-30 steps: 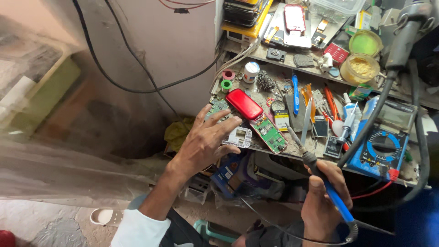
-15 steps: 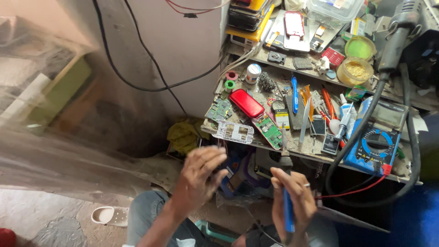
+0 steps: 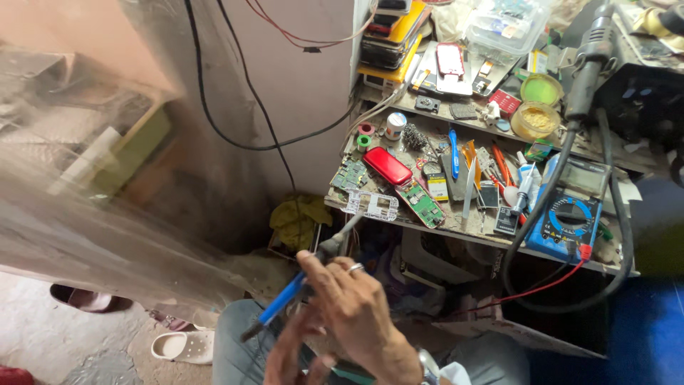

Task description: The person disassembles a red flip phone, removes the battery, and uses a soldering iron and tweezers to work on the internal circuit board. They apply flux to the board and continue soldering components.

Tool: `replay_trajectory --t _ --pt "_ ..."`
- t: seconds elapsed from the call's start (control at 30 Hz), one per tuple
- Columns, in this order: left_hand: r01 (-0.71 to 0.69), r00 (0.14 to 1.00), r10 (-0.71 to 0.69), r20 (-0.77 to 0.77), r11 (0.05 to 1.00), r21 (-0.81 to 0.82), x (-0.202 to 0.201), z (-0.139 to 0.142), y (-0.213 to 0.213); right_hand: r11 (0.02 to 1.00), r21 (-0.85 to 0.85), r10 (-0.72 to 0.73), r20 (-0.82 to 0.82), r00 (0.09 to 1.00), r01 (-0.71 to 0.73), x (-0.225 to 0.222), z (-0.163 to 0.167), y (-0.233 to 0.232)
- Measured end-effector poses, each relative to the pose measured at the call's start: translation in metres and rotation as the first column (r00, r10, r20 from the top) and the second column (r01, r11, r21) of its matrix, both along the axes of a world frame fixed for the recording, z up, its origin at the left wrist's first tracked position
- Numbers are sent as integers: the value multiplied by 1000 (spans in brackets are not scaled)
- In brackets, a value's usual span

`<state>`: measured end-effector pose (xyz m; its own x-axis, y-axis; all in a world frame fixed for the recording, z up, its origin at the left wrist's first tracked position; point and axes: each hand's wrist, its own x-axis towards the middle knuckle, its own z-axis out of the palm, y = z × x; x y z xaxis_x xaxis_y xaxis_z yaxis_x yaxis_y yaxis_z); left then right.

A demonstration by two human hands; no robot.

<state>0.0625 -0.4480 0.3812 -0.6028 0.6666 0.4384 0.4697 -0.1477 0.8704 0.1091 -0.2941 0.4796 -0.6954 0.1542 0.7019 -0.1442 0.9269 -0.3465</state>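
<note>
Head view — soldering iron [image 3: 299, 281] in right hand [image 3: 356, 314].

Your two hands are sitting low in the middle, in front of the workbench [image 3: 456, 229]. Your right hand [image 3: 360, 314] is lying over your left hand [image 3: 288, 353], and the soldering iron [image 3: 303, 281] is poking up between them toward the bench edge. On the bench, the phone [image 3: 387, 165] is lying near the left end, with a circuit board [image 3: 420, 204] just to its right. The meter [image 3: 566, 224] is sitting at the right end. A shelf [image 3: 456, 121] is standing behind them. A slipper [image 3: 178, 346] is lying on the floor to your left.
</note>
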Motion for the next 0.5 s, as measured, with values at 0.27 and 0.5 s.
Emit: replay_trajectory --t 0.27,0.5 --pt "-383 924 359 135 859 339 -26 9 -19 988 -104 120 79 990 -111 0 12 -61" --pt "-387 844 519 -135 763 518 -81 68 -31 904 -368 216 -44 975 -217 29 -18 -58"
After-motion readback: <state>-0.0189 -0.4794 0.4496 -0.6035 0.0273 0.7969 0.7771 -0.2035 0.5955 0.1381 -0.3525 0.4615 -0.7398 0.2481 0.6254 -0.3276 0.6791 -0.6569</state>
